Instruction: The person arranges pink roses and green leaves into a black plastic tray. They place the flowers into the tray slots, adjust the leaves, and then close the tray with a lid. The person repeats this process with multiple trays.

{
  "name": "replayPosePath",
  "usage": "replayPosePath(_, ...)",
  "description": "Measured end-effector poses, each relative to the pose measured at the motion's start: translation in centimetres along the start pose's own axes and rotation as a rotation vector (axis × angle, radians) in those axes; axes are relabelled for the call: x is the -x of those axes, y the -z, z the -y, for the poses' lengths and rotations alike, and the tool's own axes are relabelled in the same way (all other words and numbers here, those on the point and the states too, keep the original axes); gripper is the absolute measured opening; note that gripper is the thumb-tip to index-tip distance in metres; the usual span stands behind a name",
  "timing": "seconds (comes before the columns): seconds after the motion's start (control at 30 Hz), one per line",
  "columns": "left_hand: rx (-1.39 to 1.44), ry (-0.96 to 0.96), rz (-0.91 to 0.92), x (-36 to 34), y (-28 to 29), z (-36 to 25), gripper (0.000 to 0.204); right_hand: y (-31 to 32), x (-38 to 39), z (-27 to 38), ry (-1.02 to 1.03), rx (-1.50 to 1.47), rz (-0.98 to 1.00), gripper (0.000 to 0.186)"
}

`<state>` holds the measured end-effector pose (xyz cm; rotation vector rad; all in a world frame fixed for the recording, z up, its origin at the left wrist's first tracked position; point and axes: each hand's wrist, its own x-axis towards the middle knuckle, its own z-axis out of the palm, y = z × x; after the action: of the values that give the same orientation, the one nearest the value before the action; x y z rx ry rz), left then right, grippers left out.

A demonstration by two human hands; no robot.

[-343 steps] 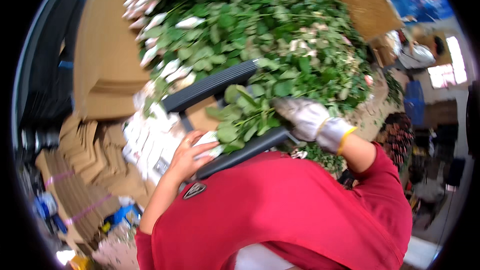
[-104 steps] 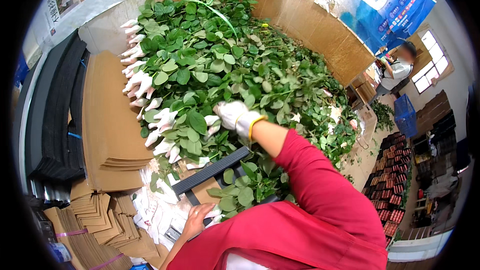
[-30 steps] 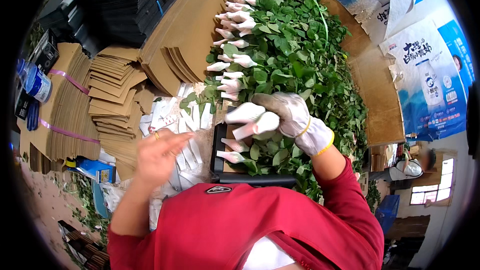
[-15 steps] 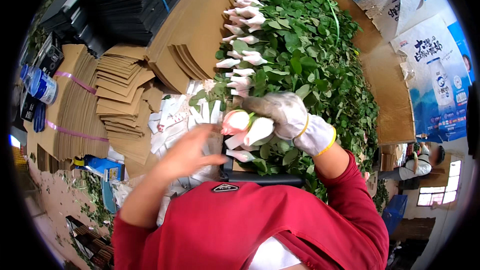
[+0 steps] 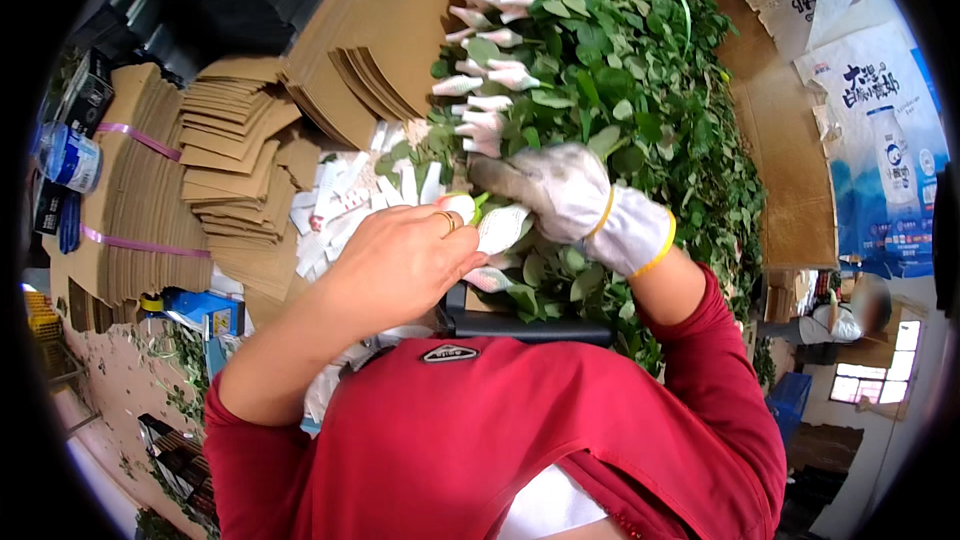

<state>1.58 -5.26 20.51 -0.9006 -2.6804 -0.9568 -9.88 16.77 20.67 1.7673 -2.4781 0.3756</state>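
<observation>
My bare left hand (image 5: 410, 260), with a ring, has its fingers closed around a rose bud (image 5: 457, 206) at the centre. My gloved right hand (image 5: 560, 195) grips the roses just above, beside a white-netted bud (image 5: 503, 229). More netted buds (image 5: 480, 131) form a column above, their leafy stems (image 5: 635, 70) spreading to the right. Loose white pieces (image 5: 330, 195) lie to the left. A black padded frame (image 5: 530, 330) shows below the roses. The fingertips of both hands are partly hidden.
Cardboard sheets (image 5: 140, 200), folded card pieces (image 5: 220, 180) and black stacks (image 5: 250, 10) fill the left. A blue-lidded container (image 5: 72, 160) sits beside them. A cardboard board (image 5: 770, 160) edges the right. A person (image 5: 835, 318) works at the far right, near a window.
My left hand has moved right and up onto the bud in my right hand, its fingers now closed there. My right hand stays at the centre, slightly higher in view.
</observation>
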Motion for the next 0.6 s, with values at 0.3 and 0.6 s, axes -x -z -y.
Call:
replayPosePath(0.3,-0.119,0.304,0.240,6.8,-1.7,3.6,0.035,16.8,6.9,-5.7,-0.374,0.349,-0.499,0.034)
replayPosePath(0.6,0.568,0.267,0.293,3.2,-13.5,4.6,0.072,14.0,9.5,3.8,-0.504,0.115,0.012,0.023)
